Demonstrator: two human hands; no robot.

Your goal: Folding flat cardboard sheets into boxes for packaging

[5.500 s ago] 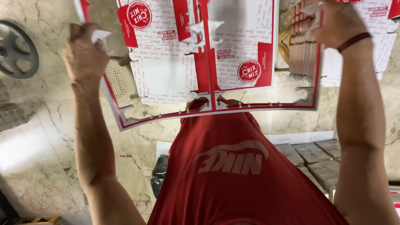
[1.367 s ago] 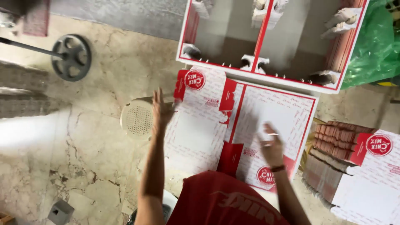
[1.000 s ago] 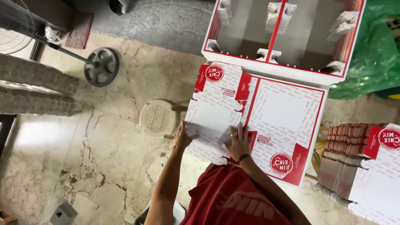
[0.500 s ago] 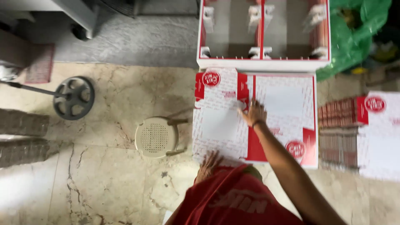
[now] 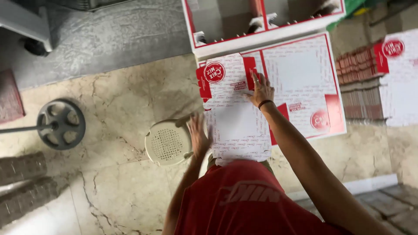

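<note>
My left hand has just slid to the near-left edge of the flat cardboard box blank, fingers spread and pressing, nothing clenched, right by the cream plastic stool. The blank now lies flat on the stack of blanks on the floor, so I judge it placed and ready to fold; long axis runs away from me, red logo end pointing far. My right hand has moved up to the red flap at its far-right side, fingers open and flat, just short of the made-up boxes.
</note>
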